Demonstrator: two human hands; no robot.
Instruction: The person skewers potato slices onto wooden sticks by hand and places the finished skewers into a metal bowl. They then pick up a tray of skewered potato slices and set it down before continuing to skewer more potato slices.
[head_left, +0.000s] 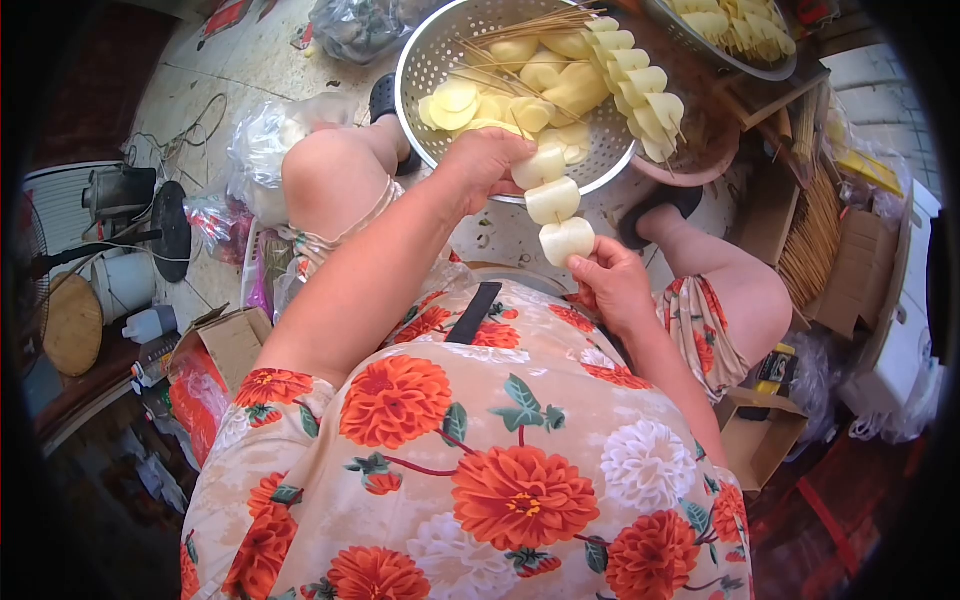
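Above colander [425, 60] rim, left hand [485, 160] pinching top potato piece [541, 166], right hand [610, 282] clamping skewered stack [553, 200] from below; off-centre pushing likely splitting piece, stabbing hand.

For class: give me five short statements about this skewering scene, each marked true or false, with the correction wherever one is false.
1. The left hand grips the top piece on the skewer. True.
2. That skewer carries six pale pieces. False: three pieces show on it.
3. The metal colander holds pale slices and loose sticks. True.
4. The right hand rests inside the colander. False: it holds the skewer's lower end, outside the colander and nearer the person's body.
5. The person's garment is plain blue. False: it is pale with large orange flowers.
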